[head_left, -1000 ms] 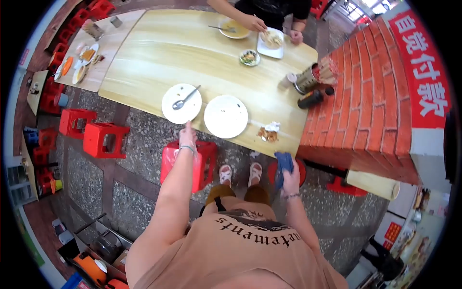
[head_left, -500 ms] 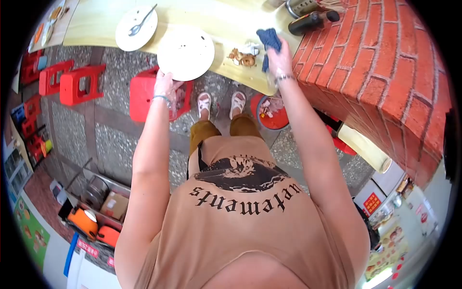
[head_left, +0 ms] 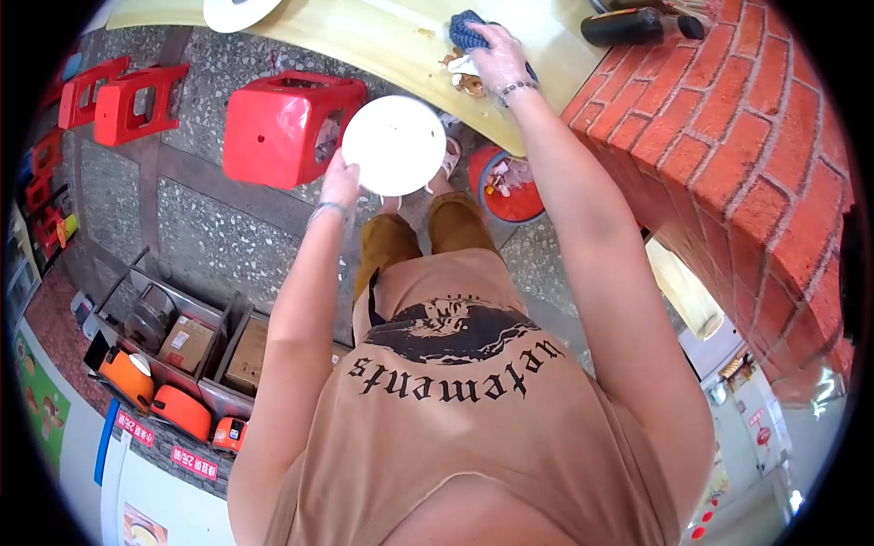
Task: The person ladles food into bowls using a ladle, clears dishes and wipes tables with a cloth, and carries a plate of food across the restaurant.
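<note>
1. Gripping the plate (head_left: pixel 393 146) at its rim, the left hand (head_left: pixel 341 184) is clamped there, perhaps to leave its face uncovered; the plate hangs just off the tabletop (head_left: pixel 364 27).
2. Closed over the blue cloth (head_left: pixel 467 32), the right hand (head_left: pixel 502 59) sits beside food scraps (head_left: pixel 471 85), probably using the cloth as a barrier.
3. Below the table edge, a red bin (head_left: pixel 514 205) stands near, apparently for easy reach.

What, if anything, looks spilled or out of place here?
Brown food scraps and what looks like a crumpled white tissue lie on the tabletop, by the right hand and blue cloth. They look messy, being off any plate. A small brownish spot lies nearby.
</note>
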`<state>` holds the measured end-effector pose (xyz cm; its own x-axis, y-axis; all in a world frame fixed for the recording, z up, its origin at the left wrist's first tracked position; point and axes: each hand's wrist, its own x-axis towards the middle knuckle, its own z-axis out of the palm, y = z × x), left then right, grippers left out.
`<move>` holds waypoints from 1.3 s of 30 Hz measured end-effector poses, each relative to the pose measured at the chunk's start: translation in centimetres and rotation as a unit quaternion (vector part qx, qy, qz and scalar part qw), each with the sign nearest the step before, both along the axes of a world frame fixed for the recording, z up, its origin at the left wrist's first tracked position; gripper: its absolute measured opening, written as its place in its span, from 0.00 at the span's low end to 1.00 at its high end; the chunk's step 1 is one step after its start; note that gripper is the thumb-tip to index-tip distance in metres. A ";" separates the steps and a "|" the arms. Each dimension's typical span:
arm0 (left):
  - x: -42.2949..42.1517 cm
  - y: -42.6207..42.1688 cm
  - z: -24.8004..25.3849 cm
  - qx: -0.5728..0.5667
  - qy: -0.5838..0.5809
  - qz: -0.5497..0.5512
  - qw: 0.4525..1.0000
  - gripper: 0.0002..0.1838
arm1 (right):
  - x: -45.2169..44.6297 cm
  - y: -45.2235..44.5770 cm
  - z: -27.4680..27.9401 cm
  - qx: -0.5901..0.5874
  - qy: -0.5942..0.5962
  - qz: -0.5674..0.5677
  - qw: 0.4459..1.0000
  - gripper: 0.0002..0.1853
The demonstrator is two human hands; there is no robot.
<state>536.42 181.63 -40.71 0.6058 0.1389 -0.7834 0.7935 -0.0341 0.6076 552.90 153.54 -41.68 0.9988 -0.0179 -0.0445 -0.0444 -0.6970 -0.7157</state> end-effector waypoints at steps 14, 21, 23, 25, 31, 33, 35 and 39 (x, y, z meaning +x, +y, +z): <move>-0.1 -2.2 -0.5 -0.058 0.027 -0.094 0.993 0.21 | -12.0 5.5 2.1 0.121 0.053 0.075 0.988 0.16; -2.8 -1.1 -3.3 -0.019 -0.030 -0.184 0.982 0.21 | -20.3 -0.8 9.3 0.400 0.053 -0.310 0.861 0.20; -3.9 -2.0 -3.1 -0.019 -0.039 -0.216 0.976 0.22 | -24.5 -2.9 8.6 0.440 0.035 -0.347 0.827 0.21; -5.2 -3.4 -2.8 -0.019 -0.044 -0.247 0.968 0.24 | -29.9 -5.3 5.2 0.286 0.050 -0.402 0.868 0.21; -8.9 -11.5 -2.2 -0.049 0.097 -0.270 0.957 0.32 | -39.7 -5.0 2.7 0.337 0.126 -0.447 0.819 0.21; -10.6 -15.3 -3.1 -0.052 0.113 -0.281 0.952 0.31 | -40.9 -5.7 2.1 0.090 0.031 -0.187 0.978 0.22; -12.5 -19.1 -4.3 -0.087 0.128 -0.241 0.958 0.29 | -41.0 -6.1 1.7 0.028 0.118 -0.027 0.992 0.21; -14.7 -25.0 -9.4 -0.009 0.147 -0.335 0.931 0.24 | -41.7 -10.2 -8.3 -0.073 0.211 0.084 0.971 0.20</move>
